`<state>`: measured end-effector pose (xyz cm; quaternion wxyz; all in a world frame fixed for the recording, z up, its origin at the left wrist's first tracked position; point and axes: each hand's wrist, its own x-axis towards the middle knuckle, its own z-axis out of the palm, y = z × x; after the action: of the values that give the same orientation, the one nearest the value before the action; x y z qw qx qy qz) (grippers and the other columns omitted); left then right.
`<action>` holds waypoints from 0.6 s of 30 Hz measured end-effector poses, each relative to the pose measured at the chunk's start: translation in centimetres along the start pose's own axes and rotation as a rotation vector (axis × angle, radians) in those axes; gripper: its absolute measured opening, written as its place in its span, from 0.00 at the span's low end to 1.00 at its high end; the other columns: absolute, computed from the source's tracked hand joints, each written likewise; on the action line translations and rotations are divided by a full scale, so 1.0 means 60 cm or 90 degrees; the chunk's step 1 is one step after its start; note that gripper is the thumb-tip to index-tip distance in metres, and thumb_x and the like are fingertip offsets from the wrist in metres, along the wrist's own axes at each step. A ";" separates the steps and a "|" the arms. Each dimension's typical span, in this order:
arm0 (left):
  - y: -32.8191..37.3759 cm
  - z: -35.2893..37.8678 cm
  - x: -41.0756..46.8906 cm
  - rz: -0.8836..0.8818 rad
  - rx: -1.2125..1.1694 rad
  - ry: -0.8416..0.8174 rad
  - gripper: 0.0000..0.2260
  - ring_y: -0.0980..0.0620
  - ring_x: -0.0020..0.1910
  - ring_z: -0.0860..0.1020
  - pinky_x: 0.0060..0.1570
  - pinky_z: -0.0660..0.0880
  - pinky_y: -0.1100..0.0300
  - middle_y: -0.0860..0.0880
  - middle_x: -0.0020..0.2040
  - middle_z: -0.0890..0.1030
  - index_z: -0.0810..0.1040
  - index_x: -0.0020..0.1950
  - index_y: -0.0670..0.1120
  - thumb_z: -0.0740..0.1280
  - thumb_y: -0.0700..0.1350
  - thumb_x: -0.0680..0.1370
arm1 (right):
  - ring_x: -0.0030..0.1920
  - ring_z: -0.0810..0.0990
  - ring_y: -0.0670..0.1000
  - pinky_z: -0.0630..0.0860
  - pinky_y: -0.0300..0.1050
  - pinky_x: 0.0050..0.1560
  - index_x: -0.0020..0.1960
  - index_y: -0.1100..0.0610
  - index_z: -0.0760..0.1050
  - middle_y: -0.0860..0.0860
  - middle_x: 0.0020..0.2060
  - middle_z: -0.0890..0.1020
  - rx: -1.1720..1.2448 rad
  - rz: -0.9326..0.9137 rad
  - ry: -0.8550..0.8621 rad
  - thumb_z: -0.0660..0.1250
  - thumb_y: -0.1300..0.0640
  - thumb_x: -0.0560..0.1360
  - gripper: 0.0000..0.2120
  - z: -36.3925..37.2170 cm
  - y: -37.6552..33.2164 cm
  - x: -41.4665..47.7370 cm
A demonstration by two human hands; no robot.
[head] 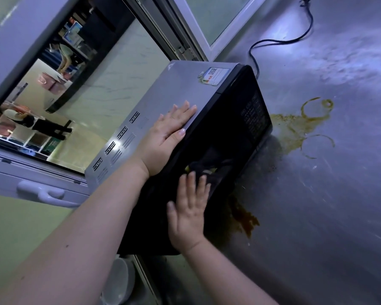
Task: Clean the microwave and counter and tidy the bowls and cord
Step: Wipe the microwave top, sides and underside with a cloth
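A silver microwave point(174, 89) with a black door stands on a steel counter point(317, 216) under a window. My left hand point(167, 133) lies flat on its top near the front edge, thumb over the edge. My right hand point(188, 208) presses flat with straight fingers against the black door point(224, 139). The black cord point(279, 42) runs loose across the counter from behind the microwave toward the far edge. A white bowl point(117, 280) shows below my left forearm, beside the microwave. Brown spill stains and rings point(304, 126) mark the counter in front of the door.
An open window frame point(185, 40) with a white handle point(42, 192) borders the counter behind the microwave. Through the glass I see a room with people. A darker brown puddle point(246, 219) lies near the microwave's lower front corner.
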<state>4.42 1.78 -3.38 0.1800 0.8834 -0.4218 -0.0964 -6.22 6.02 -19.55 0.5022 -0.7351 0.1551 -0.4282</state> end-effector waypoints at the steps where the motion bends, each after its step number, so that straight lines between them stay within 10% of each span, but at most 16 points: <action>1: -0.001 0.000 0.001 0.002 0.003 -0.001 0.23 0.59 0.77 0.51 0.76 0.43 0.47 0.57 0.77 0.59 0.60 0.75 0.56 0.55 0.45 0.80 | 0.78 0.44 0.58 0.43 0.62 0.75 0.79 0.51 0.43 0.47 0.79 0.44 0.017 0.027 0.024 0.45 0.46 0.82 0.28 -0.010 0.011 0.036; 9: 0.000 -0.002 0.000 0.014 0.038 0.002 0.22 0.59 0.77 0.51 0.77 0.44 0.49 0.56 0.77 0.59 0.61 0.76 0.55 0.54 0.46 0.81 | 0.78 0.45 0.54 0.41 0.55 0.75 0.78 0.58 0.51 0.54 0.78 0.52 0.066 0.211 0.136 0.47 0.48 0.79 0.29 -0.080 0.073 0.251; 18: 0.014 -0.008 0.006 0.083 0.140 -0.043 0.24 0.53 0.78 0.48 0.76 0.46 0.42 0.49 0.80 0.52 0.56 0.79 0.49 0.54 0.48 0.82 | 0.77 0.42 0.59 0.41 0.62 0.74 0.79 0.53 0.41 0.49 0.79 0.42 0.075 0.159 -0.021 0.45 0.45 0.83 0.28 0.015 -0.057 -0.058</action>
<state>4.21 1.17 -2.61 0.0737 0.8649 -0.4920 -0.0673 -8.20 10.39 -18.32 0.5965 -0.6864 0.2118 -0.3581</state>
